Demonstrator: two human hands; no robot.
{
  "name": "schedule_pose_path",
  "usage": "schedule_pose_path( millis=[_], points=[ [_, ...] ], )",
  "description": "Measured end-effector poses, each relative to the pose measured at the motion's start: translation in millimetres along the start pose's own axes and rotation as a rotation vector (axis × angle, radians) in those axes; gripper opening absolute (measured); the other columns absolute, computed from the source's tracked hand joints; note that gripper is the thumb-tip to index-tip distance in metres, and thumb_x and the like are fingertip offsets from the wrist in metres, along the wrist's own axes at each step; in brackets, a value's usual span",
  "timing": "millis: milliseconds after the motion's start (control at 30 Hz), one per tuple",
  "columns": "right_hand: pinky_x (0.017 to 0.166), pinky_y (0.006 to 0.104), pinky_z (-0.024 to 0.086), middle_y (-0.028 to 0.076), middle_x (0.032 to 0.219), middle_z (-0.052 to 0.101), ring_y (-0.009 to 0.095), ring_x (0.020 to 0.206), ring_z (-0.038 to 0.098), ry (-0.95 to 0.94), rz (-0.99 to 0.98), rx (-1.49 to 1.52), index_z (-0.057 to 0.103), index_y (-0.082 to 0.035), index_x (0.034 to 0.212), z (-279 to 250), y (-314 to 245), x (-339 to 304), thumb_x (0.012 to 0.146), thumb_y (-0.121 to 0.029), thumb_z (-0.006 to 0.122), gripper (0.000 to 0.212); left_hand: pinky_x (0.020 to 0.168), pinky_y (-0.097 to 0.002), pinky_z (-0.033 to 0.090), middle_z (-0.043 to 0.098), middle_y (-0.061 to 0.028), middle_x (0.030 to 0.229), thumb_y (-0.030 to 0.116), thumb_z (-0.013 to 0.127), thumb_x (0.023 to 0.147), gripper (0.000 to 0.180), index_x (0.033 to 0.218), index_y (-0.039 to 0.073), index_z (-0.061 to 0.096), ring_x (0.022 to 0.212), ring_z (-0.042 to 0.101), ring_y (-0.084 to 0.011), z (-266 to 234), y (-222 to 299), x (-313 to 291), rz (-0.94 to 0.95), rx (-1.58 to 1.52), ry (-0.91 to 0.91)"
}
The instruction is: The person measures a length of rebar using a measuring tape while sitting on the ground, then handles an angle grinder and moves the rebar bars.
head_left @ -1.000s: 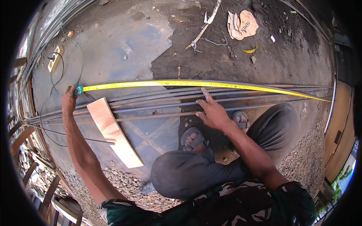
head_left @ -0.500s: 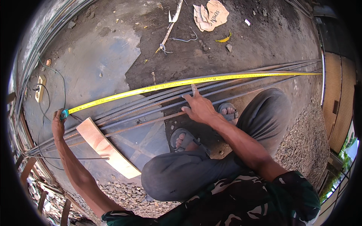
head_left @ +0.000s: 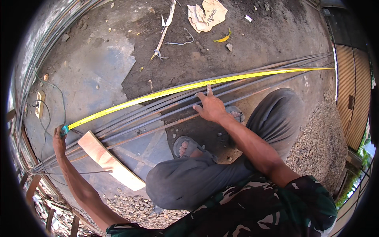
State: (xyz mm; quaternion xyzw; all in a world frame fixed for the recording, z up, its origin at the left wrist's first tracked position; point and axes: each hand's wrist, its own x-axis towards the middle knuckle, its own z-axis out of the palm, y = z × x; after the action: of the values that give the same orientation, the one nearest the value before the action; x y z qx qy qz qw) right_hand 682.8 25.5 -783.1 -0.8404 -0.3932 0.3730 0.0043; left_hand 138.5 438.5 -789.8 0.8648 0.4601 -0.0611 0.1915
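At the far left, my left hand [head_left: 59, 139] is closed around the teal case of a tape measure [head_left: 64, 130]. Its yellow blade [head_left: 158, 94] runs out in a long, slight curve to the right, above several long steel bars [head_left: 169, 106]. My right hand [head_left: 212, 107] is held over the bars near the middle, fingers apart and holding nothing. Its index fingertip reaches the lower edge of the blade or just below it; I cannot tell whether they touch. The blade's far end lies by the ribbed brown panel at the right.
A plank [head_left: 112, 162] lies aslant beside the bars, near my left forearm. A power socket strip [head_left: 39, 104] with cords is at the left. Beyond the blade lie a stick [head_left: 165, 31], torn brown paper [head_left: 207, 15] and a yellow leaf [head_left: 223, 38]. Gravel [head_left: 316, 138] spreads at the right.
The view has shifted a little. My right index finger has moved slightly rightward along the blade's lower edge. The left hand still grips the tape measure, its blade still drawn out.
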Motion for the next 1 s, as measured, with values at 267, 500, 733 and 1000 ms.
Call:
schedule_pose_path(
  millis=[267, 500, 733, 1000],
  points=[
    [0.091, 0.0476, 0.048, 0.042, 0.141, 0.022, 0.047, 0.107, 0.057, 0.010, -0.016, -0.021, 0.053, -0.004, 0.120, -0.4, 0.8, 1.4, 0.083, -0.032, 0.067, 0.048, 0.080, -0.0422, 0.046, 0.057, -0.0166, 0.108, -0.010, 0.061, 0.073, 0.051, 0.121, 0.009, 0.055, 0.098, 0.057, -0.0366, -5.8, 4.6, 1.6, 0.025, 0.001, -0.004],
    [0.092, 0.0477, 0.047, 0.036, 0.146, 0.021, 0.047, 0.109, 0.056, -0.011, 0.027, -0.023, 0.053, -0.009, 0.128, -0.4, 1.0, 3.8, 0.084, -0.036, 0.067, 0.053, 0.080, -0.0416, 0.046, 0.058, -0.0162, 0.108, -0.009, 0.062, 0.073, 0.051, 0.121, 0.010, 0.055, 0.098, 0.058, -0.0359, -7.7, 6.6, 7.1, 0.022, 0.053, -0.016],
    [0.092, 0.0478, 0.047, 0.036, 0.146, 0.020, 0.048, 0.110, 0.055, -0.039, 0.037, -0.028, 0.052, -0.009, 0.129, -1.1, 0.7, 6.7, 0.084, -0.035, 0.066, 0.054, 0.080, -0.0417, 0.046, 0.058, -0.0164, 0.107, -0.008, 0.062, 0.074, 0.050, 0.121, 0.009, 0.055, 0.098, 0.058, -0.0353, -3.9, 4.4, 7.1, -0.010, 0.059, -0.001],
    [0.090, 0.0482, 0.048, 0.037, 0.146, 0.019, 0.046, 0.109, 0.056, 0.014, 0.018, -0.034, 0.053, -0.007, 0.125, 3.9, 0.4, 6.1, 0.083, -0.033, 0.067, 0.051, 0.080, -0.0419, 0.046, 0.058, -0.0163, 0.107, -0.008, 0.062, 0.075, 0.050, 0.121, 0.009, 0.055, 0.097, 0.058, -0.0363, -6.9, 9.8, 6.6, 0.011, 0.050, -0.015]
  ],
)
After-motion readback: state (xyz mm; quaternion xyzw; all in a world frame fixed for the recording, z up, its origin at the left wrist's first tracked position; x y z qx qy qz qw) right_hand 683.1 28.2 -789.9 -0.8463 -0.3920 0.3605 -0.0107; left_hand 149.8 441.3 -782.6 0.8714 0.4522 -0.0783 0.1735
